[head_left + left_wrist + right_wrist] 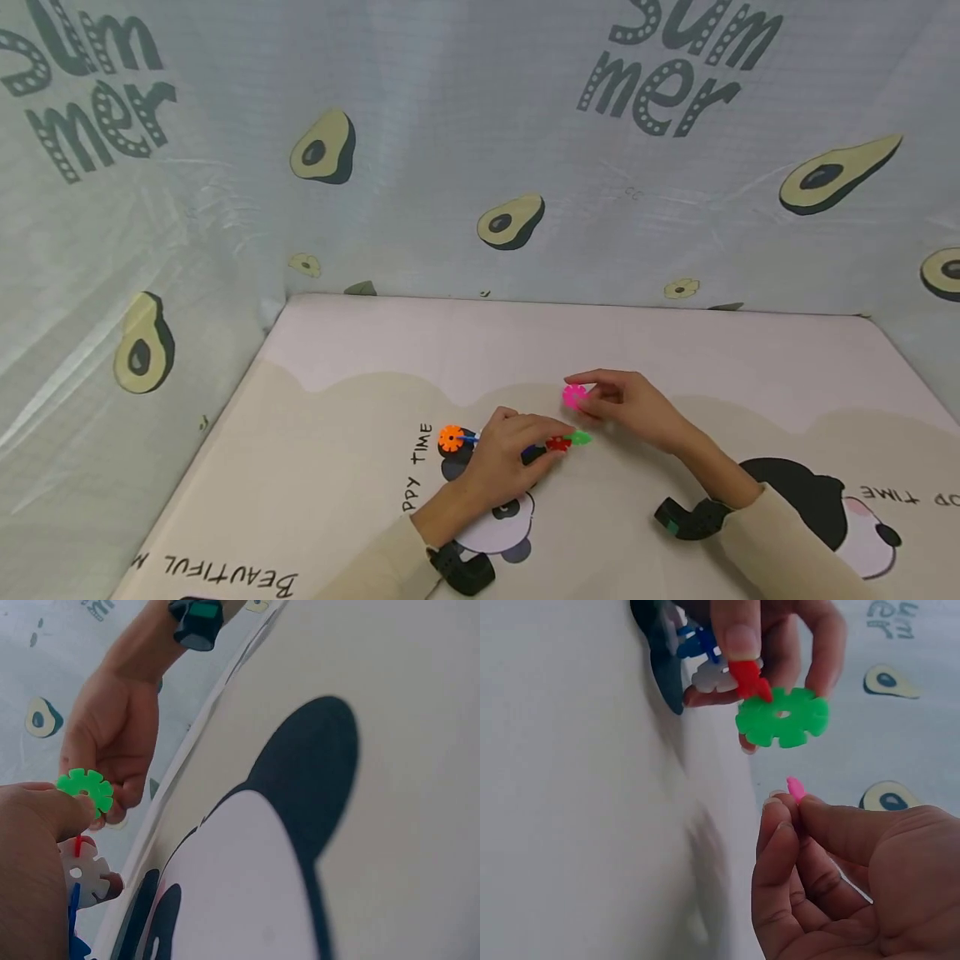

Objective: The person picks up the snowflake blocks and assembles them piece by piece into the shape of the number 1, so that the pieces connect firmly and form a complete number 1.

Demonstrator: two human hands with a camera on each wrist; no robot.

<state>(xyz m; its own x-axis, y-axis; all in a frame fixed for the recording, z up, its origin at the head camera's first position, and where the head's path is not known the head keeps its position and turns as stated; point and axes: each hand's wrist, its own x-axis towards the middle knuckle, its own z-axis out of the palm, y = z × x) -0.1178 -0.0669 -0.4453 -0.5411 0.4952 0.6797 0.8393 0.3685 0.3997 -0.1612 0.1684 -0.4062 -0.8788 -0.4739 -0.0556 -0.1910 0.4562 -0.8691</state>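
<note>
My left hand (504, 457) grips a chain of notched plastic snowflake discs. An orange disc (451, 438) forms its left end, and a green disc (784, 720) its right end. Between them, the right wrist view shows a blue disc (697, 643), a white disc (714, 677) and a red disc (748, 679) slotted into the green one. Fingers of the left hand hide part of the chain. Above and right of the green end, my right hand (633, 406) pinches a pink snowflake disc (574, 396) between thumb and fingertips, apart from the chain.
Both hands work over a table (360, 342) covered by a cream cloth with printed pandas and lettering. Behind and to the left hangs a pale curtain (420, 108) with avocado prints. A dark-edged object (197, 597) peeks in at the bottom left edge.
</note>
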